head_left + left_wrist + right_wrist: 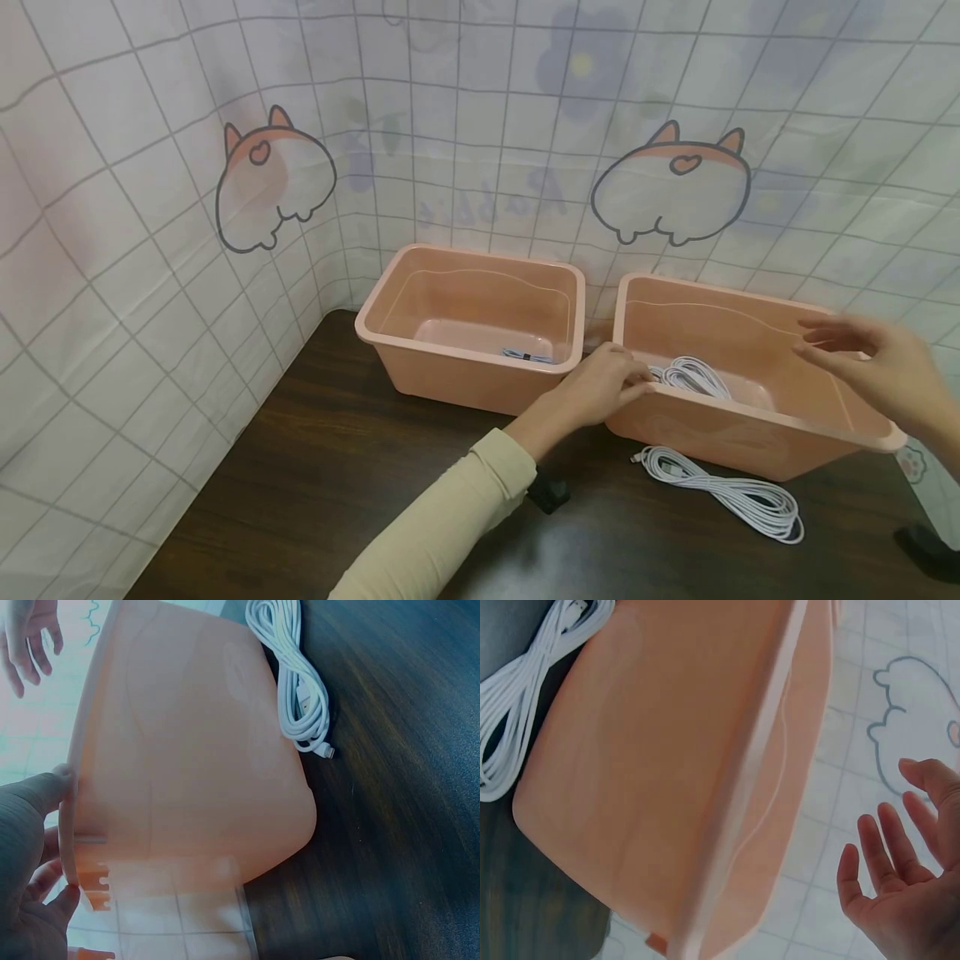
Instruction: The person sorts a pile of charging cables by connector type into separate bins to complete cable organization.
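Observation:
My left hand [606,385] holds the rim of the right-hand pink bin [697,425] at its front left corner. The left wrist view has its thumb and fingers [64,901] bent about that rim. A coiled white cable [693,377] lies inside this bin, partly hidden by the front wall and my fingers. My right hand [877,358] hangs over the bin's right end with nothing in it, fingers relaxed and apart in the right wrist view. On the table before the bin lies another coiled white cable [750,500], its plug end pointing left.
To the left stands a second pink bin [465,367] with a small light-blue cable bundle [527,356] tied in black. Both bins sit near a cloth backdrop [480,167] printed with a grid and animal shapes. The table [285,492] is dark wood.

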`<action>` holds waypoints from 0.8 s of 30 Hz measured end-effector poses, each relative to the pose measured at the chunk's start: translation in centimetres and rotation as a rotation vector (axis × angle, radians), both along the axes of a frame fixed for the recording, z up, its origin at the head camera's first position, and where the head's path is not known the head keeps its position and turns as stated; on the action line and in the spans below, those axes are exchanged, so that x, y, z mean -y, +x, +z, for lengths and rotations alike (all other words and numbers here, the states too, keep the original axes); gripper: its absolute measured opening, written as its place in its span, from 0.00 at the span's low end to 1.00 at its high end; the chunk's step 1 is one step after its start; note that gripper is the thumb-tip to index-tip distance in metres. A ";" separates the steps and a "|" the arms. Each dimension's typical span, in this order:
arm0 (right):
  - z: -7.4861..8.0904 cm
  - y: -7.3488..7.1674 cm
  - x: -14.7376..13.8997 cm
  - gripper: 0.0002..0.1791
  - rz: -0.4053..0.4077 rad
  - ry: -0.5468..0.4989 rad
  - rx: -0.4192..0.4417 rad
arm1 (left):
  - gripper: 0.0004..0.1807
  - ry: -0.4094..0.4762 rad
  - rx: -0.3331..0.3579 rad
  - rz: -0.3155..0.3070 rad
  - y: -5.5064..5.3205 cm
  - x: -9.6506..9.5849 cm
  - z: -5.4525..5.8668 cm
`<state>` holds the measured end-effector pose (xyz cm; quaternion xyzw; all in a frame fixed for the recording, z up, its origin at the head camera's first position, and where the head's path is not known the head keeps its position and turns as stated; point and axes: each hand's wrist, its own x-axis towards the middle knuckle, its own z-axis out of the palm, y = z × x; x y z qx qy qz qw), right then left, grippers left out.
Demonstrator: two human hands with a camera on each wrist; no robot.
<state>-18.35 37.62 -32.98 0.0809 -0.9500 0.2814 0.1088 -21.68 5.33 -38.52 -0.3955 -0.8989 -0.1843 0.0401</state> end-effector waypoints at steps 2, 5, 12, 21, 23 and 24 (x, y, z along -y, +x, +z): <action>-0.2 0.4 0.0 0.25 -0.005 -0.025 -0.014 | 0.13 -0.001 0.003 0.003 0.0 0.0 0.1; -0.4 1.1 0.2 0.24 0.000 -0.062 -0.042 | 0.13 0.000 0.017 0.007 0.1 0.1 0.1; -1.3 2.5 0.6 0.23 0.002 -0.088 -0.096 | 0.14 -0.007 0.037 0.011 0.3 0.1 0.2; -3.1 4.4 1.1 0.26 0.040 -0.237 -0.159 | 0.14 -0.004 0.045 0.015 0.3 0.0 0.1; -3.5 4.7 1.5 0.28 0.043 -0.252 -0.179 | 0.14 -0.001 0.051 0.018 0.4 0.0 0.2; -3.7 4.9 1.7 0.27 0.044 -0.259 -0.188 | 0.14 -0.001 0.052 0.019 0.4 0.0 0.2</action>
